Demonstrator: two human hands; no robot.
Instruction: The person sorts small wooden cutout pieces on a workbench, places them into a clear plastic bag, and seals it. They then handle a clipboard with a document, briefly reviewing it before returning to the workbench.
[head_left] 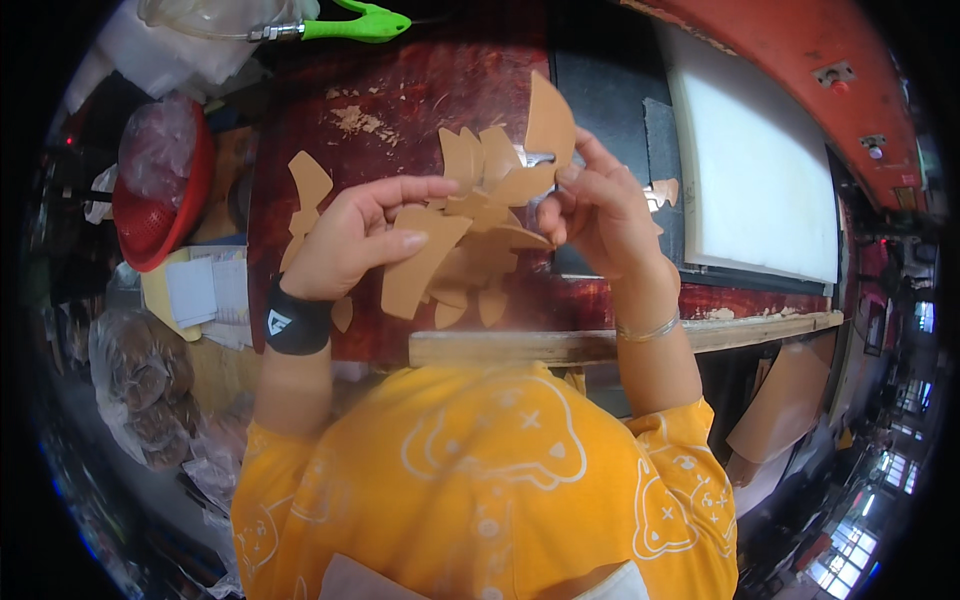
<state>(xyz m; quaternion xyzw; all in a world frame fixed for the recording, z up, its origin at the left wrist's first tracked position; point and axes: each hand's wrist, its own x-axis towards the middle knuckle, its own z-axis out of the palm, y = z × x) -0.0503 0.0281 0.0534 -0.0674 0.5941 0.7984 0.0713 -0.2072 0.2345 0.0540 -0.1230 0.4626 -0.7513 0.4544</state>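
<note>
A person in a yellow printed shirt (490, 480) holds up a fanned bunch of tan cut-out pieces (470, 240) above a dark red counter (400, 100), both hands raised between the camera and the work surface. The left hand (350, 235) grips the near-left side of the bunch, its thumb laid flat across one long curved piece and its fingers (420, 188) curled over the top edge. The right hand (600, 215) pinches the far-right side, fingers (585, 150) closed on the pieces just below one tall leaf-shaped piece that stands above the rest (a small metal clip or tool seems to sit at that pinch, though it is too blurred to tell). Judging by the layout, the gathering looks well along but unfinished: most pieces are already in the bunch, while several loose tan pieces (308, 185) lie on the counter to the left, partly behind the left hand, and another small one (662, 190) lies to the right beside a white pad (760, 170). A red basket (150, 215) stands at far left, a green-handled tool (365, 22) at the far edge.
</note>
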